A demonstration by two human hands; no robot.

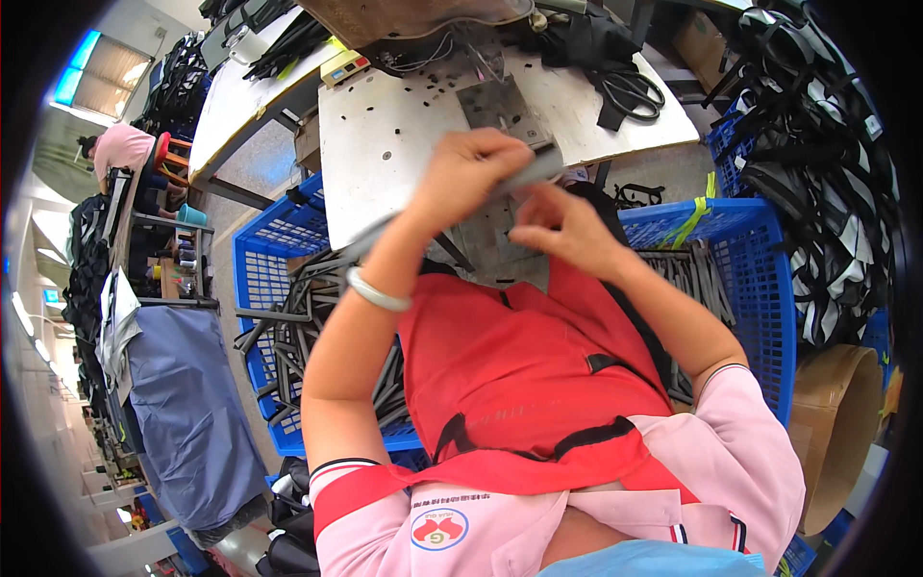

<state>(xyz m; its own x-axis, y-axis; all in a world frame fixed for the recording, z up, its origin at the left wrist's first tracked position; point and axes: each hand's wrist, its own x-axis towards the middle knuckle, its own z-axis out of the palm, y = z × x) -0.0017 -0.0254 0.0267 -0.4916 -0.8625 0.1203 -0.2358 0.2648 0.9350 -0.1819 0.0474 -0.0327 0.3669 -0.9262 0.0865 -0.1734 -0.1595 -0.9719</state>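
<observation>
Over the front edge of a white worktable (361,192), my left hand (468,173) is closed around a grey fabric strip (536,171), a little smeared by motion. One end of the strip points toward the machine plate, and the rest trails down to the left behind my wrist. Just to the right, my right hand (574,231) has its thumb and index finger apart, with nothing visible between them. It is close to the strip's far end; whether it touches it is hard to see. A metal machine plate (502,111) lies beyond both hands.
Blue baskets of grey strips stand to my left (252,317) and right (774,288). Black scissors (630,94) lie at the table's right. A brown machine head (409,21) overhangs the back. Black straps (803,173) are heaped far right. Another person (127,154) sits far left.
</observation>
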